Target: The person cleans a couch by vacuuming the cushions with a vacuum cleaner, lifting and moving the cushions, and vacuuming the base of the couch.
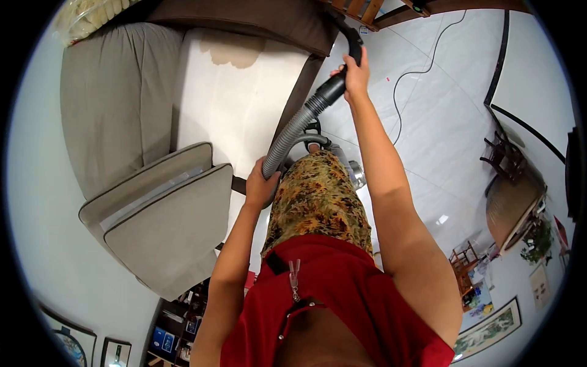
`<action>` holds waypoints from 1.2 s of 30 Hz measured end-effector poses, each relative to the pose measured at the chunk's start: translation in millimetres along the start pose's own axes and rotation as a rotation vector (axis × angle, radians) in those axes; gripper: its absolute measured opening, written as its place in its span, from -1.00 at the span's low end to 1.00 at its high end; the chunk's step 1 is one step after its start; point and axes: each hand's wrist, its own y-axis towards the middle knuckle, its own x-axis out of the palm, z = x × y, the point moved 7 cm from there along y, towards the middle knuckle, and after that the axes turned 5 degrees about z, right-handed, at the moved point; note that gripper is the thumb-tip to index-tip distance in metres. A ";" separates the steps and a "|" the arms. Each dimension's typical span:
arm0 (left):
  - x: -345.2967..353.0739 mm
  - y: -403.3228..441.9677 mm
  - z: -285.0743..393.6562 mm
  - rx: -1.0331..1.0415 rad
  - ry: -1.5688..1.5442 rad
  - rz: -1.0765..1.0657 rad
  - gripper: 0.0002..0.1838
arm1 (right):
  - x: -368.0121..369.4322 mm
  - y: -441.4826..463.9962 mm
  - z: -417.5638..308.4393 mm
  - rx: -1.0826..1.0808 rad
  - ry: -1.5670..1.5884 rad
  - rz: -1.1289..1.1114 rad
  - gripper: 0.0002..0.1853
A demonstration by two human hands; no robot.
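A vacuum cleaner hose [293, 131], grey and ribbed, runs diagonally in front of my body. My right hand [356, 78] is closed around its black curved handle [353, 41], whose far end reaches toward the sofa's dark edge at the top. Lower down, my left hand [262, 183] wraps the ribbed part of the hose near my left hip. Part of the vacuum cleaner's body [356, 174] shows beside my patterned trousers, mostly hidden behind them. Where the handle's far end meets the floor or sofa is hard to make out.
To the left is a sofa with a pale seat base [208, 104] bearing a brown patch, a grey back cushion [116, 104] and stacked cushions [171, 226]. A dark cord [397, 92] crosses the tiled floor [452, 116]. Wooden slatted furniture [367, 11] stands at the top.
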 end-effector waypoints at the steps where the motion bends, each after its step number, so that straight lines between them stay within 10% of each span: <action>1: 1.7 -0.1 -11.7 -0.013 0.010 -0.008 -0.34 | 9.1 -0.6 5.7 0.008 -0.048 -0.018 -0.21; 14: 75.2 -109.8 -173.1 -0.055 0.125 -0.295 -0.34 | -4.1 -150.9 77.5 -0.020 -0.722 -0.149 -0.19; 26: 108.0 -12.3 -91.5 -0.257 -0.157 -0.302 -0.22 | 196.2 -49.7 150.5 -0.467 -1.591 -0.287 -0.30; 36: 147.8 -50.2 -62.2 0.112 0.025 -0.435 -0.37 | 55.8 -42.8 117.3 -0.403 -1.733 -0.228 -0.16</action>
